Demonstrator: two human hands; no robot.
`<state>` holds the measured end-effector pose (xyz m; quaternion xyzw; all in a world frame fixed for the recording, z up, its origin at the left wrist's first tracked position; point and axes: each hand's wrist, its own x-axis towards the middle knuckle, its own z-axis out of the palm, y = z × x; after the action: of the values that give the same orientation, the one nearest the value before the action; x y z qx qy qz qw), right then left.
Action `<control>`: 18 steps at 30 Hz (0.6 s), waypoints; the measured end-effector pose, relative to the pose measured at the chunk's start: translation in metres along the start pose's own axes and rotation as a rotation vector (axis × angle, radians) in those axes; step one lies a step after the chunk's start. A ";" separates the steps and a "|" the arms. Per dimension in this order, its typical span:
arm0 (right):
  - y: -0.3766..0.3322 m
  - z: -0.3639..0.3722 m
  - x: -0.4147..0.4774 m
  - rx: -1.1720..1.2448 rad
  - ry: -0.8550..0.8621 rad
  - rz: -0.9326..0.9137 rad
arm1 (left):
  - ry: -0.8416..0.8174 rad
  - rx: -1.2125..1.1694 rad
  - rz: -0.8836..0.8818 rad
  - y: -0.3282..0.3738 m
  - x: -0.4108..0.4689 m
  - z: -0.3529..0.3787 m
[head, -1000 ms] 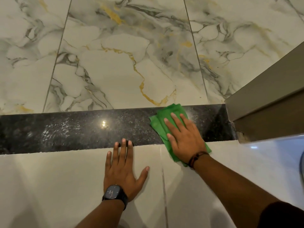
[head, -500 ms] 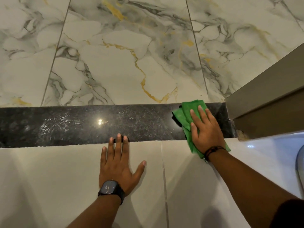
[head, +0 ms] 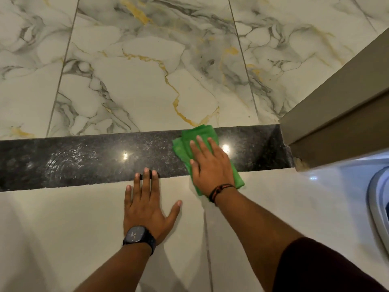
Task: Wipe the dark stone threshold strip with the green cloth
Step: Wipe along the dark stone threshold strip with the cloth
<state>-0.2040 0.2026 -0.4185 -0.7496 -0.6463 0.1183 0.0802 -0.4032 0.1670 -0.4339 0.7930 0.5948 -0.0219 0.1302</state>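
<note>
The dark speckled stone threshold strip (head: 84, 159) runs left to right across the floor, glossy with light glints. A folded green cloth (head: 189, 137) lies across its right-of-middle part, its near end hanging onto the cream tile. My right hand (head: 210, 165) presses flat on the cloth, fingers spread and pointing away from me. My left hand (head: 147, 203) rests flat on the cream tile just before the strip, fingertips touching its near edge, fingers apart and holding nothing. A dark watch sits on the left wrist.
Beyond the strip lies white marble tile (head: 136, 85) with grey and gold veins. A brown door frame post (head: 336, 123) stands at the strip's right end. A blue-grey rimmed object (head: 379, 207) shows at the right edge.
My right hand slid the cloth right toward the door frame, then back left to right-of-middle on the strip. My left hand has stayed planted on the tile.
</note>
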 end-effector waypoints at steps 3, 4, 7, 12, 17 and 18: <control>0.022 -0.003 -0.018 -0.031 -0.039 -0.162 | 0.005 0.009 0.004 0.000 0.003 0.003; 0.033 -0.006 -0.022 -0.046 -0.054 -0.216 | -0.002 0.010 0.011 0.001 0.002 0.003; 0.069 -0.015 -0.033 -0.059 -0.034 -0.331 | -0.018 0.019 0.031 -0.003 -0.002 0.003; 0.120 -0.025 -0.034 -0.039 0.094 -0.156 | -0.036 0.036 0.003 -0.016 -0.004 0.000; 0.109 -0.025 -0.020 -0.032 0.212 0.048 | -0.004 0.009 0.018 -0.012 -0.003 0.000; 0.104 -0.023 -0.017 -0.016 0.232 0.106 | -0.003 0.010 0.020 -0.013 -0.002 0.000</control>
<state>-0.1013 0.1708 -0.4235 -0.7919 -0.5932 0.0297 0.1420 -0.4159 0.1681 -0.4355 0.7994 0.5866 -0.0248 0.1276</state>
